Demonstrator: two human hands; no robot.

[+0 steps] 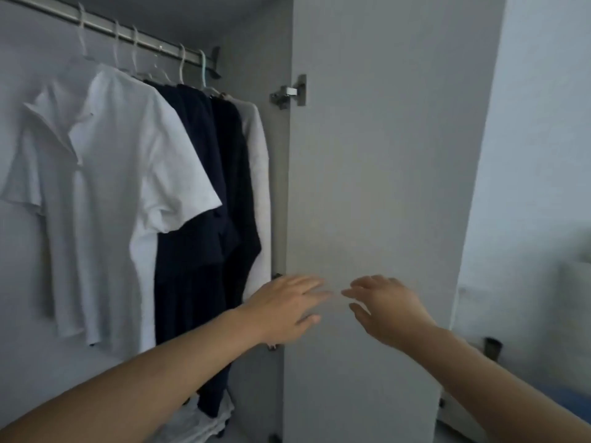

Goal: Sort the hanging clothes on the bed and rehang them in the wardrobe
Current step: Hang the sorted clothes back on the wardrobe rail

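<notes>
While both arms reach forward, the left hand (284, 303) and the right hand (388, 303) hover side by side in front of the open wardrobe door (383, 187), fingers spread and loosely extended, fingertips nearly meeting. Neither hand has hold of anything, and it is unclear whether they touch the door.

To the left of the door, clothes hang inside the wardrobe from a metal rail (105, 25) near the top. Farthest from the door is a white short-sleeved collared shirt (105, 193), facing outward. Next to it, toward the door, hang dark navy clothes (208, 193), reaching lower than the shirt. Closest to the door is a white garment (260, 174), seen mostly edge-on. Pale hangers (181, 63) hook over the rail above them.

Below the dark clothes, on the wardrobe floor, lies a crumpled heap of white fabric (204, 420). A metal hinge (289, 91) joins the door to the wardrobe, high on the door's left edge.
</notes>
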